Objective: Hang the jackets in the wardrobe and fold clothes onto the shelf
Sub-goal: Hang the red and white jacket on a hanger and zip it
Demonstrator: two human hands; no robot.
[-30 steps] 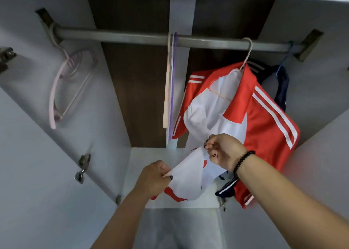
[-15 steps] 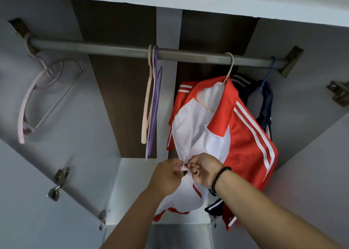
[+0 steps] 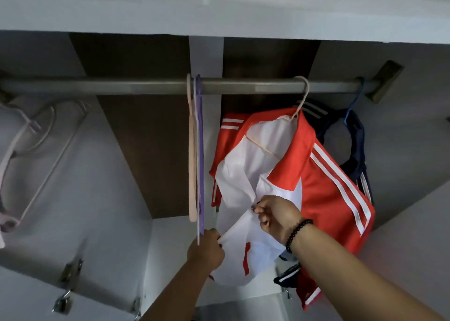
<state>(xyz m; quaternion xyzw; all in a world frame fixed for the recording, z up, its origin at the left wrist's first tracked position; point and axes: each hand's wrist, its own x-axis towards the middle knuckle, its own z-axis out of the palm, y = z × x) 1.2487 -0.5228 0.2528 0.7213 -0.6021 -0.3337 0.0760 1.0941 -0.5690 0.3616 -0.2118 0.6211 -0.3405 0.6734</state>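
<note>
Right of centre, the red jacket (image 3: 323,186) with white stripes is hanging open, while the left hand (image 3: 206,249) and right hand (image 3: 277,217) are pinching its white lining.

Two jackets (image 3: 323,174), five hangers (image 3: 192,150)

Grey side panels (image 3: 73,174), brown back (image 3: 146,138)

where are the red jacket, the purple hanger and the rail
red jacket (image 3: 323,174): head view, red shoulder panel
purple hanger (image 3: 200,150): head view, mid shaft
rail (image 3: 121,86): head view, bare left stretch
</note>
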